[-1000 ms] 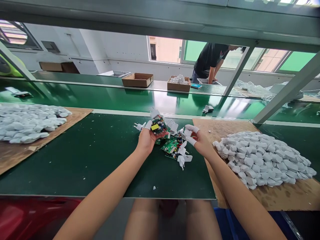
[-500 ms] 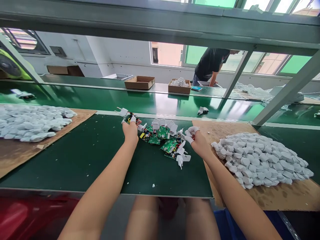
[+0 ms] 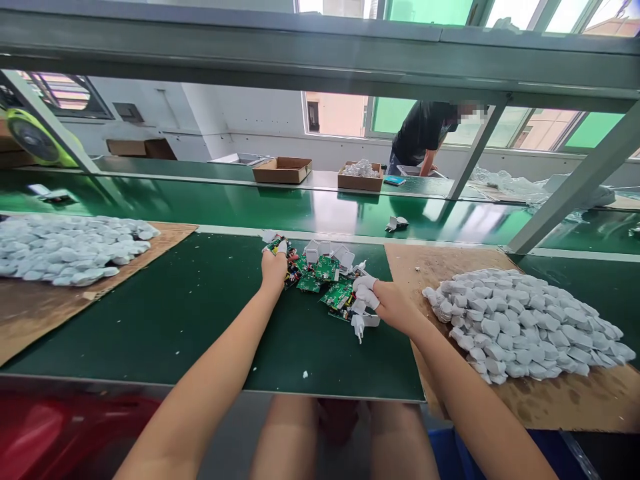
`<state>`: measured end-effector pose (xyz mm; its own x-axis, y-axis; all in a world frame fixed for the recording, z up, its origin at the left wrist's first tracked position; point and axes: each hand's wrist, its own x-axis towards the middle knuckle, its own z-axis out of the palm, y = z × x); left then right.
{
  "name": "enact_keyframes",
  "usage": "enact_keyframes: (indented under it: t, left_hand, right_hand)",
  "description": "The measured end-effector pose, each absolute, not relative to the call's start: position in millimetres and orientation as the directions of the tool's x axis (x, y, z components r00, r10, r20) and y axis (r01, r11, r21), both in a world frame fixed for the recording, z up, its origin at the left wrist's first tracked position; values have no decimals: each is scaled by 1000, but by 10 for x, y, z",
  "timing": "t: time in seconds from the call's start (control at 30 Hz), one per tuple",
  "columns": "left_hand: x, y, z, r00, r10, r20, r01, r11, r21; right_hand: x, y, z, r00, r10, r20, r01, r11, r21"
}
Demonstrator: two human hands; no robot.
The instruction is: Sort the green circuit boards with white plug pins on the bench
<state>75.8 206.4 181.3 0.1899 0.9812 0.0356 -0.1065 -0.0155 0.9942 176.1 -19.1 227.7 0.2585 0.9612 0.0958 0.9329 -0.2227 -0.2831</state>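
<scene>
A heap of green circuit boards (image 3: 327, 268) with white plug housings lies in the middle of the dark green bench. My left hand (image 3: 275, 270), with white finger covers, is closed around a circuit board (image 3: 277, 244) at the heap's left edge; a white plug part shows beyond the fingers. At the right edge, my right hand (image 3: 373, 293) reaches over the boards with its covered fingers curled together. What lies under those fingers is hidden. Just below them a white plug (image 3: 359, 327) with pins rests on the bench.
Piles of white plastic casings lie on cardboard at left (image 3: 75, 250) and right (image 3: 530, 327). Behind runs a green conveyor (image 3: 225, 203) carrying a white plug piece (image 3: 397, 224). Two cardboard boxes (image 3: 283, 171) stand beyond, near a person (image 3: 420, 137). A slanted metal post (image 3: 575, 170) rises at right.
My left hand has moved right with its board, up against the heap. My right hand has moved left and down onto the boards, its fingers drawing together. The plug piece on the conveyor has shifted left.
</scene>
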Motion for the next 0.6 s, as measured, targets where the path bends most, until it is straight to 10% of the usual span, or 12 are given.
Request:
enact_keyframes:
  t: [0.2, 0.6]
  left_hand:
    - [774, 2053, 1732, 191, 977, 99, 22, -105, 994]
    - [762, 1852, 1815, 242, 962, 125, 294, -195, 936]
  right_hand:
    - [1715, -190, 2325, 247, 967, -58, 969, -247, 9]
    - [1852, -149, 2260, 420, 893, -159, 907, -412, 84]
